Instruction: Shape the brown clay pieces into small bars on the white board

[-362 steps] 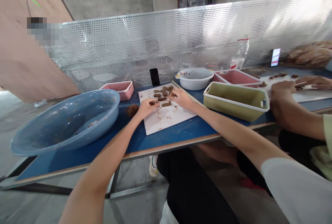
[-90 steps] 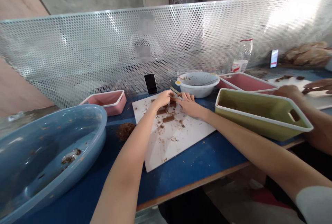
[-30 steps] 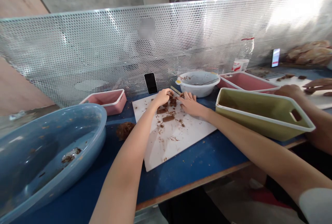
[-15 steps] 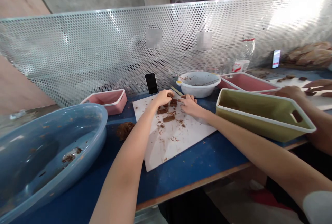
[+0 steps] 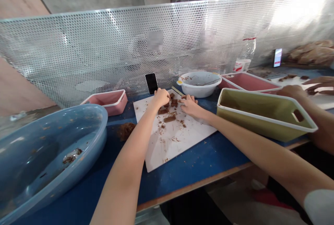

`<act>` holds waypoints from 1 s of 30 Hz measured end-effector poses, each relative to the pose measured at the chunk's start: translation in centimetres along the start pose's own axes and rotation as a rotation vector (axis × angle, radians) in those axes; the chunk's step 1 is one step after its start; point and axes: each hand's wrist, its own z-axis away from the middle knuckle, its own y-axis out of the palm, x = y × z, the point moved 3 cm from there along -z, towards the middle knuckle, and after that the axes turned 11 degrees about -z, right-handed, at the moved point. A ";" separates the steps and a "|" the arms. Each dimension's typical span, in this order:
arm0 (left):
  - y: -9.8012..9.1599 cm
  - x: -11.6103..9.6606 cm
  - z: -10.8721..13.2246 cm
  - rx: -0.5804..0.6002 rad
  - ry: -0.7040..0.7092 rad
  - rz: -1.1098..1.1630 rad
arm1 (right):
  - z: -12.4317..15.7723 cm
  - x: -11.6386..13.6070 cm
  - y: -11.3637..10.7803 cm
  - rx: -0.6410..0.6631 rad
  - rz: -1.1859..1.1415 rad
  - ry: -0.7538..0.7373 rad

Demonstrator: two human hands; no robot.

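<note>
**Working bare-handed over small brown pieces [image 5: 174, 103] on a white board [image 5: 180, 148]**

Holds the left hand [image 5: 161, 97] above the board's far-left part, with fingers [image 5: 167, 96] curled down just beside the pieces; cannot tell their spread or any grip. Rests the right hand [image 5: 191, 106] at the board's far-right side, with fingers bent and partly apart, pointing toward the pieces; cannot tell any hold there either. Between the hands, a loose cluster of pieces; nearer the body, one longer block [image 5: 169, 118], with crumbs [image 5: 174, 139] scattered about. Left of the board, on the blue counter [image 5: 198, 159], a brown lump [image 5: 126, 131], a small pink bin [image 5: 117, 109] and a large blue basin [image 5: 88, 155]. Beyond the board, an upright phone [image 5: 151, 83] before a perforated metal screen [image 5: 91, 44]. To the right, a white bowl [image 5: 199, 90], a green bin [image 5: 261, 124] and, farther along, a co-worker's hand [image 5: 319, 83].
</note>
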 end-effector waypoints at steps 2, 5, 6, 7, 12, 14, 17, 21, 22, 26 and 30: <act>0.0 -0.1 0.2 0.009 0.002 0.005 | 0.0 0.0 0.0 0.003 -0.003 0.002; 0.1 -0.3 0.3 0.020 0.007 0.008 | 0.0 0.0 -0.1 0.007 -0.004 0.000; 0.2 -0.3 0.3 0.025 0.009 0.004 | 0.0 0.1 -0.1 0.010 -0.002 0.001; 0.3 -0.3 0.3 0.029 0.012 0.001 | 0.0 0.1 -0.2 0.015 0.000 0.002; 0.6 -0.2 0.1 0.033 0.014 0.006 | 0.1 0.2 -0.3 0.046 0.005 -0.011; 0.6 -0.2 0.0 0.035 0.011 0.003 | 0.1 0.3 -0.3 0.042 0.011 -0.015; 0.7 -0.2 -0.1 0.035 0.025 0.013 | 0.1 0.2 -0.3 0.031 0.014 -0.021; 0.7 -0.3 -0.2 0.031 0.032 0.040 | 0.0 0.2 -0.3 0.038 0.004 -0.021; 0.7 -0.3 -0.2 0.030 0.029 0.044 | 0.0 0.2 -0.3 0.042 0.000 -0.020; 0.6 -0.4 -0.2 0.028 0.029 0.061 | 0.1 0.3 -0.5 0.063 -0.022 -0.027; 0.7 -0.2 -0.3 0.039 0.032 0.052 | 0.2 0.3 -0.7 0.071 -0.030 -0.021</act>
